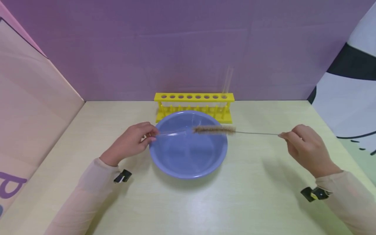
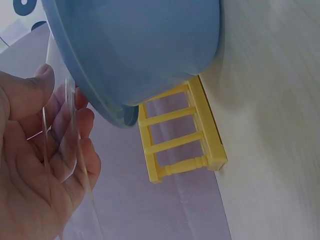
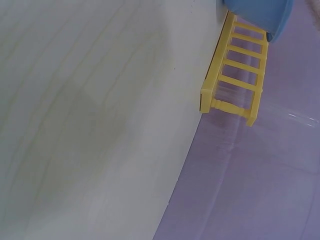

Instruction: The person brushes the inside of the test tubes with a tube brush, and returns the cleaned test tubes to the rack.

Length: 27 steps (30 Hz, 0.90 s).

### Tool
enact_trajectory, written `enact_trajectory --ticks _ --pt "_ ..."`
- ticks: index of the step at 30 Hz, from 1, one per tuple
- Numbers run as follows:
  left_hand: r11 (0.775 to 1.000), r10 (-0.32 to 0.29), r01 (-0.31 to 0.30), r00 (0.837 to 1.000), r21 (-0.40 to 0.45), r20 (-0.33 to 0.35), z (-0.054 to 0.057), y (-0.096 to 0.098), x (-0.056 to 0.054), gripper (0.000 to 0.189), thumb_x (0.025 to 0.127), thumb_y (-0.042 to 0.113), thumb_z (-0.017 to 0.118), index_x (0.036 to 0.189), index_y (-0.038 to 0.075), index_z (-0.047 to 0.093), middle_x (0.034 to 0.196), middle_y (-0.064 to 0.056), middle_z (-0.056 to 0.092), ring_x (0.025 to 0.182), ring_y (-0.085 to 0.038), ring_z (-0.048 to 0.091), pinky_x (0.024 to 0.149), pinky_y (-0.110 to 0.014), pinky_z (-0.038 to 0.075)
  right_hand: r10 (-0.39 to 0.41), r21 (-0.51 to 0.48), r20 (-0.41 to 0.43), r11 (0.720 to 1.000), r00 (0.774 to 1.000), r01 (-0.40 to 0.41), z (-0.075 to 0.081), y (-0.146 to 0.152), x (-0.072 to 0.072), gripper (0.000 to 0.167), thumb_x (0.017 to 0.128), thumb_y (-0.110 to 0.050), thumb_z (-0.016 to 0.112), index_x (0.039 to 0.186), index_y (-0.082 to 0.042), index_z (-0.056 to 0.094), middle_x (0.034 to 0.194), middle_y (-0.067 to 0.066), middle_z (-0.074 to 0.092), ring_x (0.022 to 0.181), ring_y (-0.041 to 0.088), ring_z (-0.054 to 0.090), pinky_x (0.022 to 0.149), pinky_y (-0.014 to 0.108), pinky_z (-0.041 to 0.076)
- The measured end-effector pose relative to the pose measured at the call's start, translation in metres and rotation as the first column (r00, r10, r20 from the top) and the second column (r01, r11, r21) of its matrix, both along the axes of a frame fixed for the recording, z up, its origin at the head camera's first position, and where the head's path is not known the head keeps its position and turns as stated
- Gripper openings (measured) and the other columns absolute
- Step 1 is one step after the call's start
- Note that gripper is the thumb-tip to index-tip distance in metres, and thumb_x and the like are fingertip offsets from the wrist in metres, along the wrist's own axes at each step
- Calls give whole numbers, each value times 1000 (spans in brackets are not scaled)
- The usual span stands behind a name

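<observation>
My left hand (image 1: pixel 135 138) pinches a clear glass test tube (image 1: pixel 173 133) between thumb and fingers. The tube lies nearly level over the left half of a blue basin (image 1: pixel 188 163). In the left wrist view the clear tube (image 2: pixel 72 107) runs past the curled fingers, beside the basin's rim. My right hand (image 1: pixel 306 148) pinches the wire end of a test tube brush (image 1: pixel 214 130). Its brown bristles hang over the basin's right side, the tip pointing at the tube with a small gap between them. The right hand cannot be made out in the right wrist view.
Behind the basin stands a yellow test tube rack (image 1: pixel 194 97), with a clear tube (image 1: pixel 227 80) upright in its right end hole. The pale table (image 1: pixel 188 209) meets a purple backdrop (image 1: pixel 188 49) at its far edge. Printed panels flank both sides.
</observation>
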<state>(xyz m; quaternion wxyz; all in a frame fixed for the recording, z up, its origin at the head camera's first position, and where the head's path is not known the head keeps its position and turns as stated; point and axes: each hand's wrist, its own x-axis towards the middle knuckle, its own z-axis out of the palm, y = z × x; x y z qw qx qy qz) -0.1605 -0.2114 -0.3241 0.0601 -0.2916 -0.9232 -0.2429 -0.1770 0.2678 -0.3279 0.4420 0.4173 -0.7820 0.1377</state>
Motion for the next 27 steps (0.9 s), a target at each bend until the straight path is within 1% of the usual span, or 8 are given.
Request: enact_trajectory --ticks 15,22,27 --pt "1000 -24 25 1000 3 -7 1 5 -1 13 86 6 67 99 5 65 89 -1 62 82 -14 62 70 -30 52 47 -28 -28 998 998 -48 4 -13 3 40 101 -20 41 70 1 54 58 8 37 49 21 31 46 29 24" --pt "1000 -18 19 1000 2 -24 1 4 -2 14 87 6 66 101 4 64 90 -2 62 83 -15 60 69 -31 51 41 17 -20 999 999 -41 3 -10 1 42 102 -21 38 70 3 55 59 8 37 49 20 31 45 28 24" --pt "999 3 -2 1000 35 -27 2 4 -3 15 86 5 66 101 4 64 90 -3 62 83 -16 60 69 -31 52 35 33 -8 999 999 -35 1 -6 0 42 102 -22 38 72 3 55 59 9 38 50 21 32 46 29 26"
